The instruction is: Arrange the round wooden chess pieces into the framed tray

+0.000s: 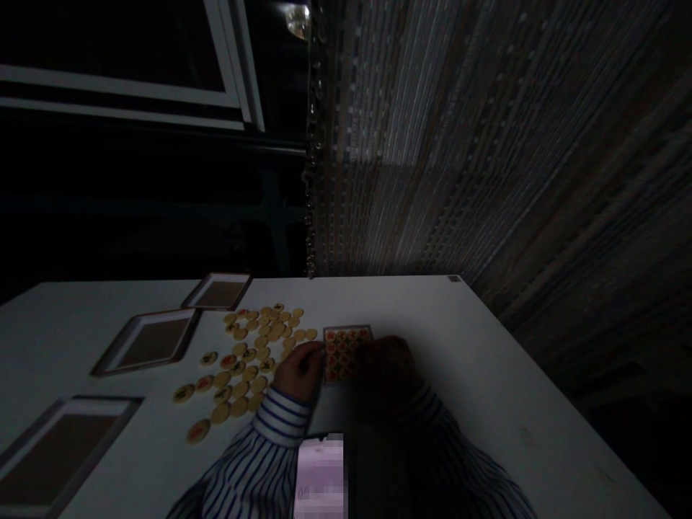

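Observation:
A small square tray (348, 326) stands on the white table, with rows of round Chinese chess pieces (340, 347) bearing red characters inside. At its left edge is my left hand (298, 373), closed with the fingers curled in; whatever they grip is hidden. My right hand (392, 364) reaches over the tray's right side in deep shadow, covering some pieces, and its fingers cannot be made out. Loose Chinese chess pieces (239, 390) lie scattered left of my left hand, some face up with red or dark characters, others showing plain tops.
Three open frame-like trays or lids line the table's left side: a near one (108, 407), a middle one (162, 315) and a far one (231, 276). A lit phone-like screen (320, 476) sits below my hands. Behind the white table (432, 299) hangs a string curtain (400, 180).

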Available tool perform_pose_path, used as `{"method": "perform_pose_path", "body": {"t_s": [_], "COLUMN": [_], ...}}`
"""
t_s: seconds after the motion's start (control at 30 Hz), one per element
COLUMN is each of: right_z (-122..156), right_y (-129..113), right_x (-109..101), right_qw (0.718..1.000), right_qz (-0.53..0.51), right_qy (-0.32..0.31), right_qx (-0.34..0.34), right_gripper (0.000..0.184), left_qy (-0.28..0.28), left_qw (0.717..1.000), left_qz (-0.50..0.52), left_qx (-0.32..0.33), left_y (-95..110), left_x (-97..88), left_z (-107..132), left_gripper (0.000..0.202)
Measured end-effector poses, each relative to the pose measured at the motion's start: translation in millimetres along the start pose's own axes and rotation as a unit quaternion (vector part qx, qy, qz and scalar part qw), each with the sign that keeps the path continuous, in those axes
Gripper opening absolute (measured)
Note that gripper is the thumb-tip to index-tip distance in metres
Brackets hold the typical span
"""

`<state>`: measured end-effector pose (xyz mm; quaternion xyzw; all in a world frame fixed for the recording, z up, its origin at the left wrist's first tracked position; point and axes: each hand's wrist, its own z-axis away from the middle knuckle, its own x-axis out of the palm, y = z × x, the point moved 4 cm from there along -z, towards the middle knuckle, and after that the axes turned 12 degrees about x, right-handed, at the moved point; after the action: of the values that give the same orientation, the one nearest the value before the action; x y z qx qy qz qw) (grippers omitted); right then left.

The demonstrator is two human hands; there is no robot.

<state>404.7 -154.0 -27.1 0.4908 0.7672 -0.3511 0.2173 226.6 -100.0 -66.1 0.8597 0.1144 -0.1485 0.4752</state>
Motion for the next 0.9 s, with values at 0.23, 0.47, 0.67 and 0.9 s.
{"method": "perform_pose_path", "body": {"t_s": [0.23,0.47,0.67,0.9], "right_z": [-1,4,13,16], "right_y": [7,9,16,17], "right_x": [-4,1,12,17], "right_qw": [0.999,0.999,0.997,0.994], "right_qz": [0.021,0.024,0.048,0.077], "right_qy": [-0.044,-0.043,-0.040,-0.073], "right_qx": [0.011,0.017,0.039,0.037], "right_gripper": [0.016,0.014,0.022,0.026], "left_qy": [-0.063,-0.127,-0.135,-0.136], "left_qw": [0.993,0.983,0.981,0.983], "left_qz": [-0.060,-0.082,-0.092,-0.092], "left_qx": [0.080,0.107,0.104,0.087], "left_y": [-4,-11,-13,-10], "left_x": [5.2,9.6,12.6,12.8], "left_z": [4,6,7,7], "left_gripper": [0.028,0.031,0.030,0.029]}}
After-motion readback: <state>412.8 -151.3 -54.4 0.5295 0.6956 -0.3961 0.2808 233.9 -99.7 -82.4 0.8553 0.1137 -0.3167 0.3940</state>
